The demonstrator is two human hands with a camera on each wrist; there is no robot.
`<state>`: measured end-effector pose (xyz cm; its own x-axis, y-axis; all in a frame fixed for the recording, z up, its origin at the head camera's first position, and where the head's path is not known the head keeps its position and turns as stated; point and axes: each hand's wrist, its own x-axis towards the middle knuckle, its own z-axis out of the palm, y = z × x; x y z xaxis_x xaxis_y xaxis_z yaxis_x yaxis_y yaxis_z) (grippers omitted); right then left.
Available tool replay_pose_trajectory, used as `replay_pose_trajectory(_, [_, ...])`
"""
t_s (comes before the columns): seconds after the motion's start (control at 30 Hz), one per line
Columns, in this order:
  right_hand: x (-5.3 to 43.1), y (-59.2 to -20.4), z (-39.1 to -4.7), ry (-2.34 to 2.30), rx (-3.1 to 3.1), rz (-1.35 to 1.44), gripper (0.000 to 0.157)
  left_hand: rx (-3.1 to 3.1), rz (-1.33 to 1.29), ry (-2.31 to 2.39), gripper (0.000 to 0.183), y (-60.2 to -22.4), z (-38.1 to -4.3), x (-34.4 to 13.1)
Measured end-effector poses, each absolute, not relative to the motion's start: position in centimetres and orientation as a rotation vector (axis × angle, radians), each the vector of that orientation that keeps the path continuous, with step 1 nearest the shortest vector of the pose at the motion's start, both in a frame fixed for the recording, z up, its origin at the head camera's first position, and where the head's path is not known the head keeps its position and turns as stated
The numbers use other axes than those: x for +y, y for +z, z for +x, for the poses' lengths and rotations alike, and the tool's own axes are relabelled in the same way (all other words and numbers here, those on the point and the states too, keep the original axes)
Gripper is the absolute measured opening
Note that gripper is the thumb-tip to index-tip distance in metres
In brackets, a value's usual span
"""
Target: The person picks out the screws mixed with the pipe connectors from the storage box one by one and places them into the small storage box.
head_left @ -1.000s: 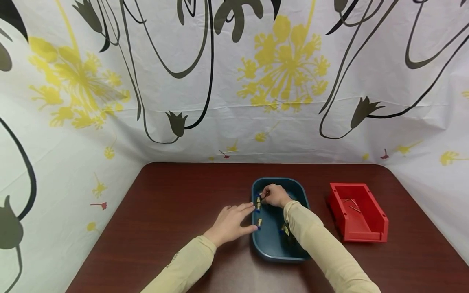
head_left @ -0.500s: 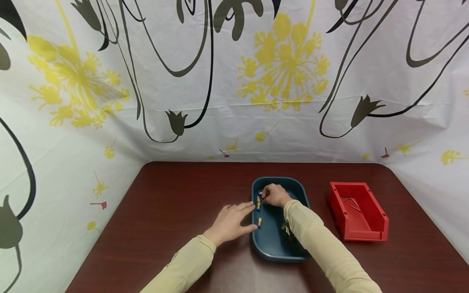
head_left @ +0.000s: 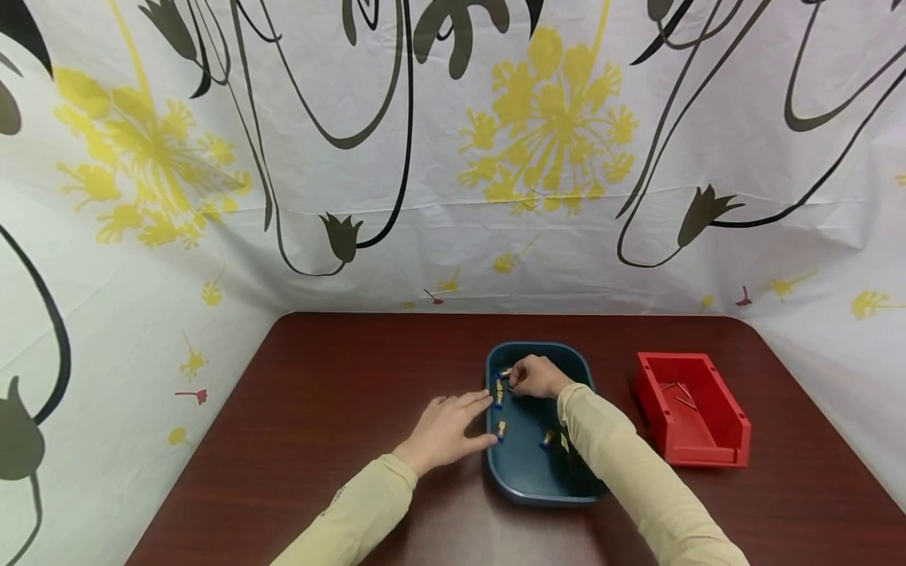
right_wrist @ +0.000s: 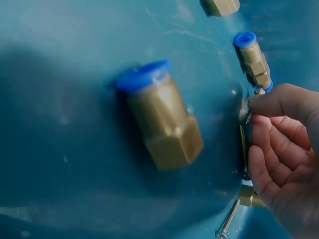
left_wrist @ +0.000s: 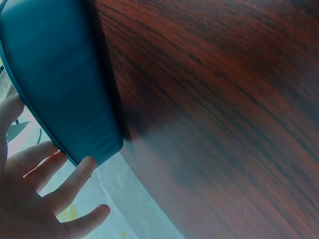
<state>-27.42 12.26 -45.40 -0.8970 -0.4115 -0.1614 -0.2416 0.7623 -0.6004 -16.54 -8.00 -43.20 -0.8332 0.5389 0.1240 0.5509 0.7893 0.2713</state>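
In the head view my right hand is down inside the blue tray, near its far left corner. The right wrist view shows its thumb and fingers pinching a thin metal screw, mostly covered by the fingers. Just past the thumb lies a brass push-in fitting with blue ends. Another fitting lies large in that view's middle, and a second screw is below the hand. My left hand has its fingers spread at the tray's left rim, fingertips touching the outside in the left wrist view.
A red bin with several thin screws stands right of the tray on the dark wood table. More brass fittings lie along the tray's left wall and front. A patterned cloth hangs behind the table.
My right hand has shifted slightly to the right inside the tray, and its sleeve now uncovers more of the fitting near the front. The left hand has stayed put.
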Motion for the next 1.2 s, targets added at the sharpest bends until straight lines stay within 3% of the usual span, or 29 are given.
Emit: replay_pose_trajectory(1.2, [15.1,-38.1,-27.3,-0.907,2.552,-0.833,0.007,-2.944,-0.881,-0.476,0.06,-43.1,-16.5,-7.8])
